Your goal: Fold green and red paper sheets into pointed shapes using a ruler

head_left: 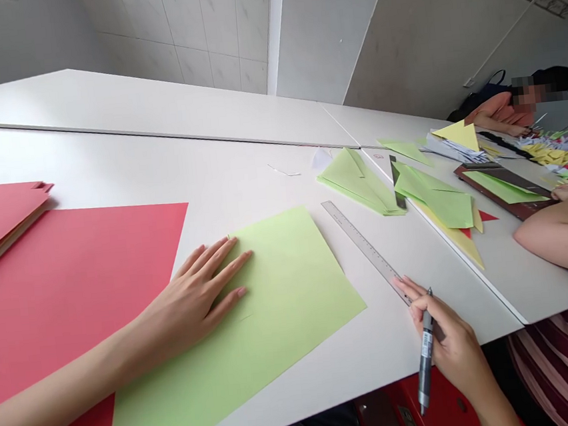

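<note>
My left hand [210, 280] lies flat, fingers spread, on the upper left part of a light green sheet [292, 299]. A short pencil line shows on that sheet below my fingertips. Under its left side is a large red sheet [93, 271]. Over at the right, my right hand [441, 332] holds a grey pen [425, 360] between its fingers, tip pointing up. Its fingertips also touch the lower end of a clear ruler [362, 245], which lies slanted on the white table [330, 376] beside the green sheet.
A red paper stack [3, 216] lies at the left. Folded green papers [361, 182] and more green pieces [435, 192] lie to the right. Near the right edge, a person's arm [557, 233] rests by a dark paper cutter [500, 185]. Another person [500, 108] sits farther back.
</note>
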A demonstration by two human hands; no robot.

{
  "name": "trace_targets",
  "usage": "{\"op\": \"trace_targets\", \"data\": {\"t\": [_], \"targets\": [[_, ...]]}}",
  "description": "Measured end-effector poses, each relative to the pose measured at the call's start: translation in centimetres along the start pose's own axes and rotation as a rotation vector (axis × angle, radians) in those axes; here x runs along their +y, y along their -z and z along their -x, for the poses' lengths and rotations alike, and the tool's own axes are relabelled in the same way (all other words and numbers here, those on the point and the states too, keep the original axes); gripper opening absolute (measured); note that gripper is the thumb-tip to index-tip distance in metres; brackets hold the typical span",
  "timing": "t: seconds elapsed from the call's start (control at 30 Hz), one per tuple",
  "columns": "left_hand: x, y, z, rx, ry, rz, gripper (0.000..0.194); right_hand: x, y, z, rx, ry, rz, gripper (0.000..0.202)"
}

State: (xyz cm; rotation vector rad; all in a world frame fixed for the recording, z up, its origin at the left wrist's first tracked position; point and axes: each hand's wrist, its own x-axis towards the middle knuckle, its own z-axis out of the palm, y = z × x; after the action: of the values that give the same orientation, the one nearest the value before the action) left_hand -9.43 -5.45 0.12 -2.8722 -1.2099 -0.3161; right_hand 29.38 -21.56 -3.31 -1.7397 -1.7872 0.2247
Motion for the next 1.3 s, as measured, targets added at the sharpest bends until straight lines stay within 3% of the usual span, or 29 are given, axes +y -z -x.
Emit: {"op": "trace_targets", "data": {"t": [0.47,0.6,0.73,0.8,0.9,1.0,1.07,1.13,1.2,1.3], "targets": [[-1.0,-0.6,-0.1,0.128,-0.112,-0.054,0.059,-0.5,0.0,-0.4,0.026,-0.066,0.061,0.018],[-1.1,-0.7,-0.2,0.124,-0.132,-0.071,0.059,0.1,0.0,0.4,0.031,0.044,0.113,0.024],[-1.2,-0.9,-0.2,0.114,-0.11,-0.043,0.059,0.7,0.6,2.5,-0.027,0.184,0.186,0.043],[-1.2,-0.8,-0.3,0.111,-0.103,-0.024,0.059,0.8,1.2,3.7,-0.069,0.188,0.223,0.037],[-1.2,-0.8,-0.4,0.099,-0.101,-0.007,0.058,0.4,2.2,5.3,-0.089,0.144,0.221,0.008],[-1.1,-0.8,-0.5,0.095,-0.111,-0.012,0.057,-0.5,3.0,6.1,-0.028,0.017,0.146,0.013],[-1.0,-0.9,-0.5,0.106,-0.128,-0.02,0.057,-1.5,3.1,5.9,0.058,-0.065,0.077,0.017],[-0.9,-1.0,-0.5,0.118,-0.146,-0.026,0.057,-2.8,2.8,5.0,0.141,-0.055,-0.017,0.023],[-0.8,-1.0,-0.5,0.127,-0.153,-0.032,0.058,-4.0,2.3,3.5,0.163,0.063,-0.097,0.027],[-0.6,-0.7,-0.3,0.135,-0.161,-0.046,0.06,-5.5,1.1,1.1,0.096,0.221,-0.123,0.027]]}}
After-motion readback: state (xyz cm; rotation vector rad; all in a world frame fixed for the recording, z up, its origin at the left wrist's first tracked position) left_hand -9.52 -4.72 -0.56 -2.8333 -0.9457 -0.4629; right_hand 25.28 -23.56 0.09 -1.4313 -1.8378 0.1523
